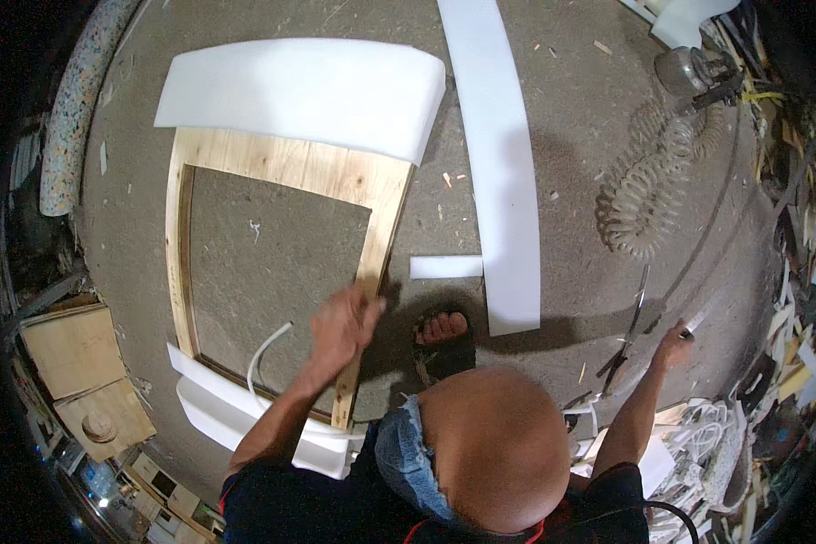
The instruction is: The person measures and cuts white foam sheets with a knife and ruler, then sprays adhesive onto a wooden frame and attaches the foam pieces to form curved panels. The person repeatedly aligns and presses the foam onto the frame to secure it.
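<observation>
My left hand (342, 328) is over the right rail of a wooden frame (281, 156), fingers curled together. Whatever it may hold is hidden. Out to the right, my right hand (671, 346) is closed around a knife (703, 313) with a long pale blade, blurred and pointing away from me. A thick white foam slab (299, 86) covers the frame's far end. White foam (217, 408) also lies along the near end, and a thin white strip (261, 354) curls up there beside my left forearm.
A long white foam board (503, 181) and a short foam piece (446, 267) lie right of the frame. Beyond are a coiled air hose (644, 195) and foam scraps (707, 444). A speckled foam roll (86, 100) and plywood pieces (77, 349) line the left. My bare knee (494, 444) is close.
</observation>
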A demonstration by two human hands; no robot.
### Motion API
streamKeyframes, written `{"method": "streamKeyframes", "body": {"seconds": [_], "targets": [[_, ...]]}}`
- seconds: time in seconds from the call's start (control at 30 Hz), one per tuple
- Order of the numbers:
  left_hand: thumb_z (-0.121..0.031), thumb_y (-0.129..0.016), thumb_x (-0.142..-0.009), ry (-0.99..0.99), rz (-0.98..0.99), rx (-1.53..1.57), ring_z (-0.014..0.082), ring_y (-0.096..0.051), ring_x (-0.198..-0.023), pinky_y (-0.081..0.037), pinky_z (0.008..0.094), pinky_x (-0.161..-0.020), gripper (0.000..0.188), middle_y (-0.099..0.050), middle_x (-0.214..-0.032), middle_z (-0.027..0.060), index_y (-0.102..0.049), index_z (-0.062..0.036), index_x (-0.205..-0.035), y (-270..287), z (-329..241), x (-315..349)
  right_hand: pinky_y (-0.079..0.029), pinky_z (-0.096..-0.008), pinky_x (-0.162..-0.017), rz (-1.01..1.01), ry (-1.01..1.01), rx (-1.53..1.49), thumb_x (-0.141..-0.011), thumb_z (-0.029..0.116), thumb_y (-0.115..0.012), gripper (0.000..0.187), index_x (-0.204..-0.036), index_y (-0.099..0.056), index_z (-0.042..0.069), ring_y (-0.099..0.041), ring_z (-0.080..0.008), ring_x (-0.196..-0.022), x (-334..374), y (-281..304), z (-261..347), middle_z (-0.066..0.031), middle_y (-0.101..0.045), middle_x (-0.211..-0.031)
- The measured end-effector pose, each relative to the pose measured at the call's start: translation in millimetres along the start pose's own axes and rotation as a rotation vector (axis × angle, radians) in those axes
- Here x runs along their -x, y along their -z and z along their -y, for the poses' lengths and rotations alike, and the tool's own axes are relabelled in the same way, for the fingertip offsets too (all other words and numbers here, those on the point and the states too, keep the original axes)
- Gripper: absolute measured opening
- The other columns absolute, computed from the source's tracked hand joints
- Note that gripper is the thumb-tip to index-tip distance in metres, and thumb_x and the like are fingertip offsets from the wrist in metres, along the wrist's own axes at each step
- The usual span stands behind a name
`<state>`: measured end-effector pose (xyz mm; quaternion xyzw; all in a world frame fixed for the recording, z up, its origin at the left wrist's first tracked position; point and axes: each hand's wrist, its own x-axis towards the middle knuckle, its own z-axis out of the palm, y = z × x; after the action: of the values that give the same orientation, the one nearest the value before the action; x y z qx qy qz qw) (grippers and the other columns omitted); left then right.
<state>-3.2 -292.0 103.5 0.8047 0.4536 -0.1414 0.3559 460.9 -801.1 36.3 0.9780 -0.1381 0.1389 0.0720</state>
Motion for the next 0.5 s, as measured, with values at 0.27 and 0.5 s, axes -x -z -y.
{"method": "streamKeyframes", "body": {"seconds": [0.27,0.5], "targets": [[-0.032,-0.063,-0.099,0.09,-0.295,0.467,0.0106,-0.043,-0.06,-0.038,0.0327,-0.051,0.042,-0.049,-0.059,0.0071,-0.057,0.0014,-0.075,20.3,-40.1,-83.5,-0.054,-0.0414,-0.087,0.282,0.705,-0.498,-0.087,0.032,-0.076,0.055,-0.128,-0.061,-0.002,-0.069,-0.0348,-0.101,118.6,88.3,210.6,-0.0237,-0.068,-0.118],[-0.03,-0.062,-0.098,0.13,-0.361,0.608,0.0103,-0.046,-0.061,-0.041,0.0324,-0.054,0.039,-0.056,-0.06,0.0078,-0.062,0.0025,-0.077,13.3,-26.3,-106.9,-0.05,-0.047,-0.095,0.518,0.797,-0.541,-0.077,0.037,-0.084,0.066,-0.125,-0.06,-0.002,-0.063,-0.0407,-0.111,241.2,108.7,360.3,-0.0278,-0.065,-0.115]]}}
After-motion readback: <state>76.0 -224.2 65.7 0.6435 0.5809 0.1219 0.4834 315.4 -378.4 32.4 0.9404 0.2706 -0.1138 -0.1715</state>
